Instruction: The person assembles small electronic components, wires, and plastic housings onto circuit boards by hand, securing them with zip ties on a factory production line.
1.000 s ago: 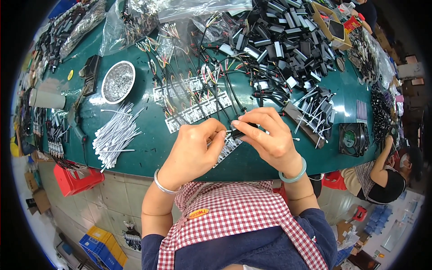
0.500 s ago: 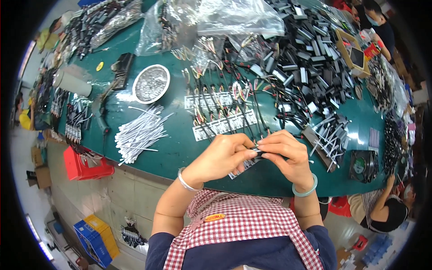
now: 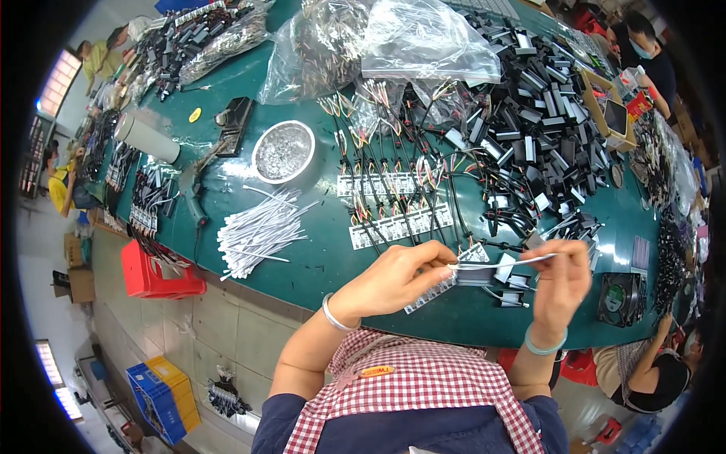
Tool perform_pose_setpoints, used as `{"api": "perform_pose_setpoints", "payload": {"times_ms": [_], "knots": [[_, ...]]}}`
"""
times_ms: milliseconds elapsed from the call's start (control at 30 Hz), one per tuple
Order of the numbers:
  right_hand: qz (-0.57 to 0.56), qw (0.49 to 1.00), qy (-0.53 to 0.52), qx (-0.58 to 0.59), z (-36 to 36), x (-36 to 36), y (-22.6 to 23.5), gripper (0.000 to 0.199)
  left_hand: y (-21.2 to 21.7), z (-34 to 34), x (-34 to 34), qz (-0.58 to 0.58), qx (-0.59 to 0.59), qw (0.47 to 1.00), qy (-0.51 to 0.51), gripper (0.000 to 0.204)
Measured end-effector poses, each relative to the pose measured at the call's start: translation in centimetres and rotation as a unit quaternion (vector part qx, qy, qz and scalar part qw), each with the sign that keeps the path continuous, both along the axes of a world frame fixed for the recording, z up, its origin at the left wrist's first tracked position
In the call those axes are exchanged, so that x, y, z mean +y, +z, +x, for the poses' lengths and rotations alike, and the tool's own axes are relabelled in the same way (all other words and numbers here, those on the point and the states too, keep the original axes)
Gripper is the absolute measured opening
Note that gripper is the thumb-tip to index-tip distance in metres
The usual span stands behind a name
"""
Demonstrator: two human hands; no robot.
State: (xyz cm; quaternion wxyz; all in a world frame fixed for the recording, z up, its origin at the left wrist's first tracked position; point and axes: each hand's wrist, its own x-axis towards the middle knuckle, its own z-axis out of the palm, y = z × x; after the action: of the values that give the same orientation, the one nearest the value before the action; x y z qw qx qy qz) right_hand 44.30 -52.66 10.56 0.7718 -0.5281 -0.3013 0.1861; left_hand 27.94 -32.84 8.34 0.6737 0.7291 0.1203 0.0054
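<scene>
A thin white cable tie point(image 3: 499, 265) is stretched between my hands, slightly blurred. My left hand point(image 3: 401, 278) pinches its left end between thumb and fingers; whatever else lies in that pinch is hidden. My right hand point(image 3: 561, 291) grips the other end, off to the right. Beneath my left fingertips runs a strip of small white circuit boards point(image 3: 431, 293). Just beyond is a longer board strip point(image 3: 401, 225) with black cables and coloured wire ends across it. Small black casings point(image 3: 514, 283) lie under the stretched tie.
A pile of white cable ties point(image 3: 261, 231) and a round white bowl point(image 3: 283, 151) are on the left. A soldering iron point(image 3: 193, 198) lies beyond them. A large heap of black casings point(image 3: 537, 113) covers the right. Plastic bags point(image 3: 427, 41) lie at the back; a co-worker point(image 3: 646, 60) is far right.
My right hand has moved right, away from my left, drawing the white tie out between them. Earlier, both hands were together over a small dark piece. The view has shifted slightly.
</scene>
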Motion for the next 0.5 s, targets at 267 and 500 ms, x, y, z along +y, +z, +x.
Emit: {"api": "perform_pose_setpoints", "payload": {"times_ms": [267, 500], "knots": [[-0.152, 0.793, -0.379, -0.452, 7.3, -9.0, 1.5, 0.01, -1.4, -7.0, 7.2, 0.465, 0.042, 0.852, 0.239, 0.021], [-0.435, 0.678, -0.216, -0.551, 8.1, -9.5, -5.0, 0.016, -4.5, -10.3, 9.8, 0.599, 0.11, 0.767, 0.203, 0.015]]}}
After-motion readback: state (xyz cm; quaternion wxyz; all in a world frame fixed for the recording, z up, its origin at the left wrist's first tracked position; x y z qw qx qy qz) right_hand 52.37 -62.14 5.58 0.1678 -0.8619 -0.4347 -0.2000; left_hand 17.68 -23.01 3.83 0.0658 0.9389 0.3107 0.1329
